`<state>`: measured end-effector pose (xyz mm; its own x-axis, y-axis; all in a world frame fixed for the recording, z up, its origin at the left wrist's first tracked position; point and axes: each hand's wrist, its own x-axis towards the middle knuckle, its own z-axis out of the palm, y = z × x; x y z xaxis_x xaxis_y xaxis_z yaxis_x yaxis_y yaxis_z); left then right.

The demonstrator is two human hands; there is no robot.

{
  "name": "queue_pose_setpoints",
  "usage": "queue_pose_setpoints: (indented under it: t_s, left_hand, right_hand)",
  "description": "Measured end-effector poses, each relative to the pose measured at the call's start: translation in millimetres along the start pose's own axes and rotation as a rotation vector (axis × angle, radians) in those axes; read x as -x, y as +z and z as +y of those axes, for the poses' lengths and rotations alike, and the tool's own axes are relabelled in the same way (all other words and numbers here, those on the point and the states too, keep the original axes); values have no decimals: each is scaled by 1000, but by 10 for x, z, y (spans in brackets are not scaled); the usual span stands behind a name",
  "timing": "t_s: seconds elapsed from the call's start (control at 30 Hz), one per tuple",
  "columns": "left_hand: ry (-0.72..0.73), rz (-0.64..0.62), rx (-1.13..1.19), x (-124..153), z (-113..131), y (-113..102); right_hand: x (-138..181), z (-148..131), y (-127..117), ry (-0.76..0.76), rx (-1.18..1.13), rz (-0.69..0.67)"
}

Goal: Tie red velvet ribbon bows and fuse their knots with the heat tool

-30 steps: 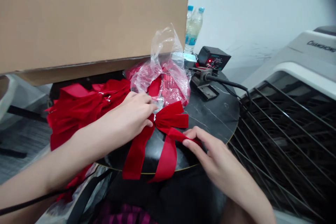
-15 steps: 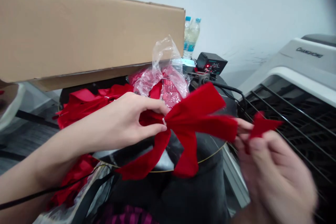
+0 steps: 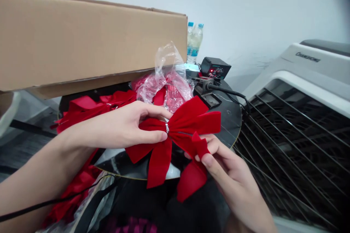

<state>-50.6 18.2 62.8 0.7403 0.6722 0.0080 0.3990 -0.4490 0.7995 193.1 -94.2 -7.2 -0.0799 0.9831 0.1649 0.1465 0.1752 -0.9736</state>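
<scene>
A red velvet bow point(image 3: 188, 122) with a small metal clasp at its knot is lifted above a round black table point(image 3: 232, 116). My left hand point(image 3: 131, 125) pinches the bow's left loop beside the knot. My right hand point(image 3: 221, 160) grips a lower loop and tail of the same bow from below. Two ribbon tails hang down over the table's front edge.
A heap of red bows point(image 3: 90, 107) lies left on the table under a big cardboard box point(image 3: 90, 40). A clear plastic bag point(image 3: 168, 76) of red pieces sits behind. A black controller point(image 3: 216, 68), a cable, two water bottles point(image 3: 193, 42) and a wire-grilled machine point(image 3: 295, 123) stand at right.
The bow was lifted off the table. My right hand swung out right pulling a tail, then came back in under the bow; the left hand kept its pinch at the knot.
</scene>
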Motion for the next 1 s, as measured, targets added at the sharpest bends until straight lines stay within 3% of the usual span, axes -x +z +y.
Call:
queue_pose_setpoints:
  t_s: [0.13,0.33,0.47,0.63,0.73,0.9,1.0]
  left_hand:
    - [-99,-85,133,-8,-28,18]
    - [-309,-93,755,-35,-65,225]
    - [-318,-128,745,-61,-93,294]
    - [-268,-282,692,-78,-117,290]
    - [-260,-216,760,-89,-129,320]
    - [-424,-97,899,-110,-132,420]
    - [-477,-3,992,-112,-119,473]
  right_hand:
    - [-54,-47,-76,-24,130,17]
    - [-160,-104,-243,-63,288,-47]
    - [-195,-113,-355,-41,291,-134]
    - [-307,-147,-559,-95,387,-250]
    - [-452,-151,-666,-169,431,-320]
    - [-681,-130,-780,-216,507,-399]
    - [-716,-123,-871,-311,591,-368]
